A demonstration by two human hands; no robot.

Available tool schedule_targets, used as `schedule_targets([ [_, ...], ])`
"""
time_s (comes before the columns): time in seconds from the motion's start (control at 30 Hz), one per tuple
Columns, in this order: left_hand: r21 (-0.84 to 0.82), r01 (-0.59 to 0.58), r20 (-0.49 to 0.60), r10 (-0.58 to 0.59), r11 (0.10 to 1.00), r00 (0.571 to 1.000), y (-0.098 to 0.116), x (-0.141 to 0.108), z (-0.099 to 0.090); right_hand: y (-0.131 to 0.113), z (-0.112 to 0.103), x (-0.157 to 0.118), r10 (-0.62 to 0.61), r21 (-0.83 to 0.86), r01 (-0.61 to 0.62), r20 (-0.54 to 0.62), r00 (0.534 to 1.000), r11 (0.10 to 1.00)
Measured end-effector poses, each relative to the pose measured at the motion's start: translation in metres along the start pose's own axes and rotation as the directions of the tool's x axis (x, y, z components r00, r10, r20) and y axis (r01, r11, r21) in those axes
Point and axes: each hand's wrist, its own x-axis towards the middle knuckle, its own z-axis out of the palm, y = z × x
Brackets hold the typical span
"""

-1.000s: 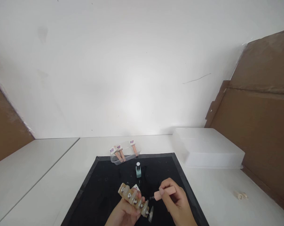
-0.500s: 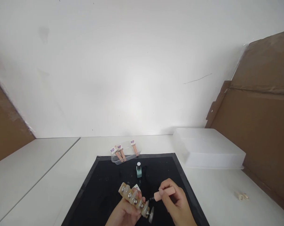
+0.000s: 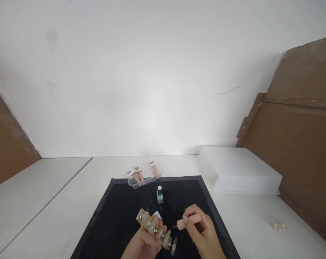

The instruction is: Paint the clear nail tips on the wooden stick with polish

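Observation:
My left hand point(image 3: 143, 242) is closed around a beige nail practice stand point(image 3: 148, 226) that carries a row of false nails on metal pegs. One clear false nail point(image 3: 173, 246) sticks out at its lower right end. Behind the stand a small white label point(image 3: 157, 215) shows; what it belongs to is mostly hidden by the hand. In my right hand point(image 3: 204, 232), fingers pinch a nail polish brush point(image 3: 189, 221) by its pink cap, the dark bristle end pointing left, just above and right of the stand's end. Whether the bristles touch a nail I cannot tell.
A mint green polish bottle point(image 3: 159, 196) stands on the black mat point(image 3: 120, 212). Behind it, a clear tray point(image 3: 136, 185) holds three pink tubes with white labels. A translucent white box point(image 3: 241, 172) and small beige rings point(image 3: 278, 225) lie to the right. Cardboard point(image 3: 295, 154) walls flank the table.

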Motion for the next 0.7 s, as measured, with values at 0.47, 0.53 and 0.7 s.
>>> schedule_targets([
  [0.47, 0.007, 0.001, 0.022, -0.001, 1.000, 1.000, 0.0015, -0.0009, 0.0011, 0.0018, -0.0048, -0.0002, 0.029, 0.009, -0.030, 0.141, 0.990, 0.999],
  [0.53, 0.016, 0.002, 0.025, -0.002, 1.000, 1.000, 0.0019, -0.0001, 0.0002, 0.0033, -0.0068, -0.0014, 0.028, -0.054, -0.020, 0.162, 0.986, 0.998],
  [0.7, 0.036, 0.003, 0.077, -0.006, 0.999, 0.997, 0.0011, 0.0034, -0.0030, 0.0042, -0.0075, -0.0072, -0.026, -0.208, 0.058, 0.151, 0.988, 0.976],
])
